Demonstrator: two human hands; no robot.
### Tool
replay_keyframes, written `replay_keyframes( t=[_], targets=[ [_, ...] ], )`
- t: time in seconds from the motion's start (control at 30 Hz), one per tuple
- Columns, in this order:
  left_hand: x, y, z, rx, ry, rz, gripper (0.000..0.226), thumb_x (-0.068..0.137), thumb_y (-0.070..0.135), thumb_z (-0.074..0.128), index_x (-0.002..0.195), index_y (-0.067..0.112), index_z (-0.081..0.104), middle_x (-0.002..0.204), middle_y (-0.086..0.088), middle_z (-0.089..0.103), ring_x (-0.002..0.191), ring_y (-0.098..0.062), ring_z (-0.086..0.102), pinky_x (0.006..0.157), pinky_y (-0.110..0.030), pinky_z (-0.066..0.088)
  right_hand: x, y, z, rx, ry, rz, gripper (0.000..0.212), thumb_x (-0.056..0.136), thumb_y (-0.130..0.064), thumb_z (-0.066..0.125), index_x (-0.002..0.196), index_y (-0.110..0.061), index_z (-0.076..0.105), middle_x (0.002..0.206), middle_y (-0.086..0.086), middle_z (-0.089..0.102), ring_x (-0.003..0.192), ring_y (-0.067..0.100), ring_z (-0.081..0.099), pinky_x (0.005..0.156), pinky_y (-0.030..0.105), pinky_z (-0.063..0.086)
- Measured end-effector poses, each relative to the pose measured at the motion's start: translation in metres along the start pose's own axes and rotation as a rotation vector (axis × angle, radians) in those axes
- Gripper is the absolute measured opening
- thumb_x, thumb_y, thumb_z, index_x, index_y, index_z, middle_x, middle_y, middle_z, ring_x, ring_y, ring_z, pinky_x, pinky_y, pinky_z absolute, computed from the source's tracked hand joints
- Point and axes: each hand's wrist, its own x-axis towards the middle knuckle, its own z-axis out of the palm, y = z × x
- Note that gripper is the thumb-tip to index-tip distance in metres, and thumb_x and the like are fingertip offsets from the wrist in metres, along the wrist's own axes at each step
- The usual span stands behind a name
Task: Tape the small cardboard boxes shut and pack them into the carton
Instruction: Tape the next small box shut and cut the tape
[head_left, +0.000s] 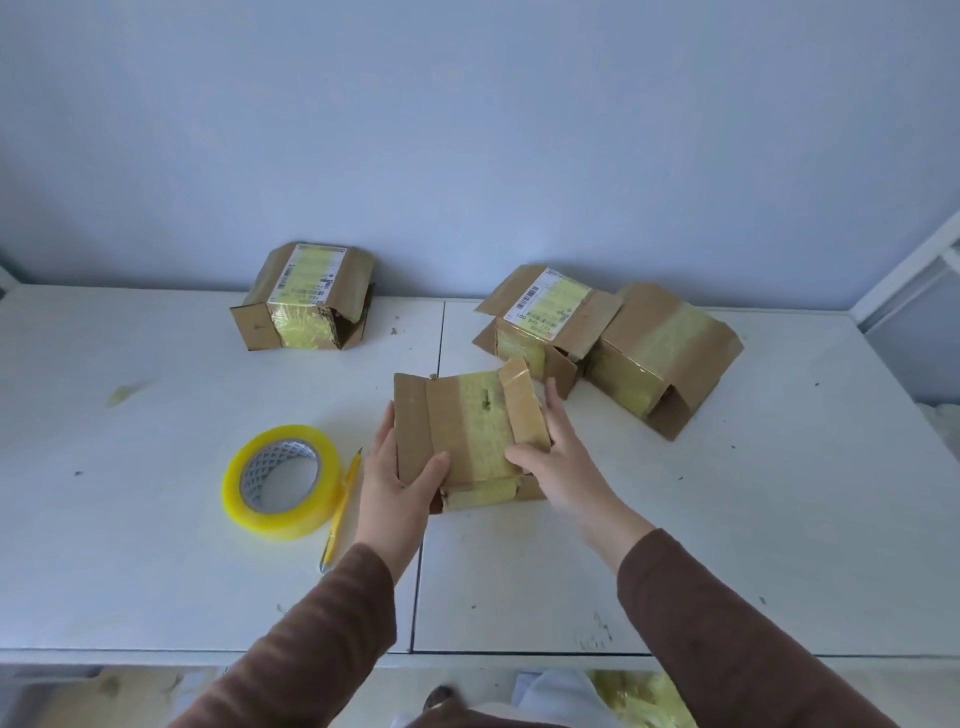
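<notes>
My left hand (392, 480) and right hand (558, 457) both grip the small brown taped cardboard box (467, 431) between them, on the white counter (156, 415).

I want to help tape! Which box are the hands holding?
The cardboard box nearest the person, beside the tape roll: left hand and right hand grip it. The other three sit untouched farther back.

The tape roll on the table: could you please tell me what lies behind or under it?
A yellow pen lies beside the tape roll, along its right edge, partly hidden behind it. Through the roll's hole only white table shows. What the roll's ring covers cannot be seen.
</notes>
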Motion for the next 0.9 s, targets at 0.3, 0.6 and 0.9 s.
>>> replay_keyframes(
  t=[0.3, 0.6, 0.9],
  targets=[
    [0.018, -0.006, -0.014, 0.146, -0.293, -0.055, 0.066, 0.085, 0.036, 0.072, 0.144, 0.048, 0.044, 0.155, 0.013, 0.046, 0.145, -0.016, 0.040, 0.110, -0.036, 0.044, 0.031, -0.016, -0.018, 0.077, -0.137, 0.003, 0.062, 0.106, -0.017, 0.050, 0.152, -0.048, 0.025, 0.153, -0.031, 0.022, 0.136, -0.005, 0.031, 0.083, -0.004, 0.035],
    [0.033, 0.005, -0.029, -0.209, -0.288, -0.339, 0.058, 0.088, 0.045, 0.058, 0.138, 0.015, 0.058, 0.125, 0.002, 0.072, 0.113, -0.012, 0.065, 0.108, -0.037, 0.042, 0.035, 0.002, -0.023, 0.019, 0.014, 0.031, 0.016, 0.098, -0.029, 0.066, 0.110, -0.023, 0.075, 0.107, 0.008, 0.076, 0.095, 0.021, 0.072, 0.085, 0.034, 0.054],
    [0.029, 0.003, -0.011, -0.198, -0.076, -0.374, 0.018, 0.090, 0.026, 0.063, 0.101, 0.013, 0.069, 0.086, 0.000, 0.073, 0.081, -0.015, 0.065, 0.071, -0.026, 0.049, 0.027, -0.007, -0.013, 0.395, -0.080, 0.350, 0.067, 0.095, -0.055, 0.062, 0.155, -0.033, 0.040, 0.161, -0.014, 0.034, 0.154, 0.016, 0.020, 0.126, 0.048, 0.008]
  ],
)
